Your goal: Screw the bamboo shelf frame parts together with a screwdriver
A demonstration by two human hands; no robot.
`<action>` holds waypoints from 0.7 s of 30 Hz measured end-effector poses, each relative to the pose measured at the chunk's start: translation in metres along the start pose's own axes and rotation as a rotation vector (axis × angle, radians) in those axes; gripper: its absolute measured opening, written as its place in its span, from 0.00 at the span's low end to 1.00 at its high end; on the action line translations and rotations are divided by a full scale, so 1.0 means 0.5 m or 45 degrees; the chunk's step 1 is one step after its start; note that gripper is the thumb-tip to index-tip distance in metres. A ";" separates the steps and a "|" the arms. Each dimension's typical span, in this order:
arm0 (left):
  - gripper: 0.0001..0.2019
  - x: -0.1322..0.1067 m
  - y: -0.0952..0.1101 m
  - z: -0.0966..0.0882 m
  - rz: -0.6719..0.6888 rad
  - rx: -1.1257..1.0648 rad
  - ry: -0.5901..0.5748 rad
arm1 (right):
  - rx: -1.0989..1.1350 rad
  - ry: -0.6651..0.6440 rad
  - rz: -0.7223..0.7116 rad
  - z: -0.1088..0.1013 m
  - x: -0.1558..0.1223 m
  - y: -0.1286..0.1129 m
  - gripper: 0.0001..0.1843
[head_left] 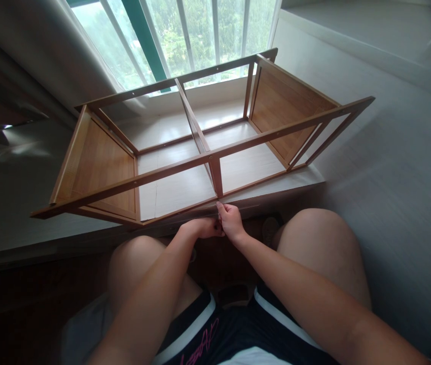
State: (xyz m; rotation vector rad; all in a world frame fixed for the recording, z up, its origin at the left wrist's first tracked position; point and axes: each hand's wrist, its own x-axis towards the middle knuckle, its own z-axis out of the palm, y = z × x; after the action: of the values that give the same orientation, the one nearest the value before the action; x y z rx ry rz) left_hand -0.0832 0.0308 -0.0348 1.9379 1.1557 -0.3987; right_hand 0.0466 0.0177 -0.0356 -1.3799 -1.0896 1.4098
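Observation:
A brown wooden shelf frame [177, 163] lies on a pale ledge. It has a panel at each end and a divider across the middle. My right hand [232, 221] is closed, its thumb and forefinger pinched just below the foot of the middle divider [215, 178], by the frame's near lower rail. Against it, slightly lower and to the left, my left hand [208, 227] has its fingers curled in. Whatever the two hands hold is too small or hidden to make out.
Behind the frame is a barred window [208, 38], with a grey curtain [59, 56] at its left. The pale ledge [173, 190] ends just in front of the frame. A pale wall [383, 167] rises on the right. My bent knees flank my hands.

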 end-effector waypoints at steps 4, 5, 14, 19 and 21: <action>0.23 0.001 -0.001 0.001 0.000 -0.014 0.012 | -0.312 0.103 -0.202 -0.010 -0.003 -0.012 0.26; 0.22 0.001 -0.001 0.001 -0.005 -0.016 0.011 | -0.365 0.125 -0.245 -0.011 -0.005 -0.015 0.26; 0.22 -0.001 0.000 0.003 -0.003 -0.016 0.031 | -0.585 0.126 -0.293 -0.012 -0.005 -0.013 0.25; 0.22 -0.004 0.000 0.003 -0.001 -0.020 0.034 | -0.598 0.126 -0.312 -0.015 -0.001 -0.014 0.25; 0.22 -0.004 0.000 0.003 -0.004 -0.022 0.031 | -0.582 0.126 -0.317 -0.015 -0.001 -0.015 0.25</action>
State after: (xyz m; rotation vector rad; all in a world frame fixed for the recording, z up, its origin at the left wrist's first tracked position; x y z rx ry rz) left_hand -0.0841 0.0285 -0.0342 1.9306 1.1745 -0.3669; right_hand 0.0541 0.0193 -0.0285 -1.5436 -1.5213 0.9363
